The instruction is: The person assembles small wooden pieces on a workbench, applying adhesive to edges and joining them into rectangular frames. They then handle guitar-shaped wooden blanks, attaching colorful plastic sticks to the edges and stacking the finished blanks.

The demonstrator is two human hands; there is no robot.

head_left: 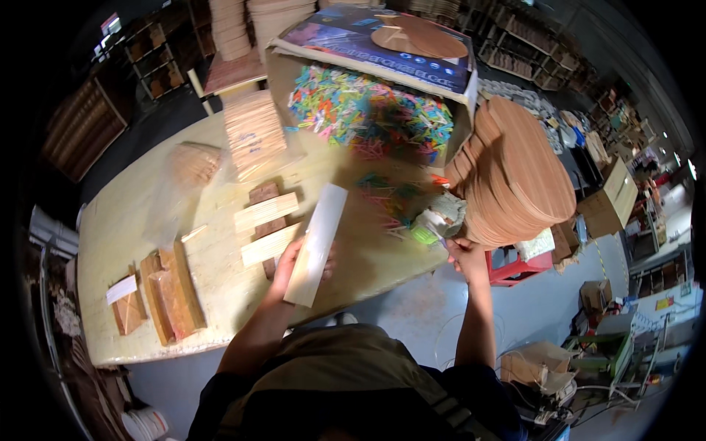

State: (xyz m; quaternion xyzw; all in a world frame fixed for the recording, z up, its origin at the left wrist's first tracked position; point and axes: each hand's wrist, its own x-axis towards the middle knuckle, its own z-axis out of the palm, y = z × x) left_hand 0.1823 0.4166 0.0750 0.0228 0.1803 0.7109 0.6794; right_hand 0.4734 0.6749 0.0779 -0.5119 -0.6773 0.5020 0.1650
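Note:
My left hand (pixel 285 268) grips a flat pale wooden piece (pixel 318 246), tilted above the table's near edge. Part of its upper face looks whitish and shiny. My right hand (pixel 468 259) is closed around a thin, light-coloured handle (pixel 443 239), whose far end reaches the small green and white container (pixel 426 226). I cannot make out what kind of tool it is. Left of my left hand, two pale wooden blocks (pixel 266 212) lie across a brown wooden support (pixel 265 193). Colourful small plastic clips (pixel 386 197) lie loose beyond the container.
An open box (pixel 463 88) of colourful clips stands at the back. Tall stacks of rounded thin wooden sheets (pixel 515 173) rise at the right. A wrapped strip bundle (pixel 254 136) and a wooden trough (pixel 173 294) lie on the yellowish table (pixel 110 220). A red stool (pixel 507 270) stands below.

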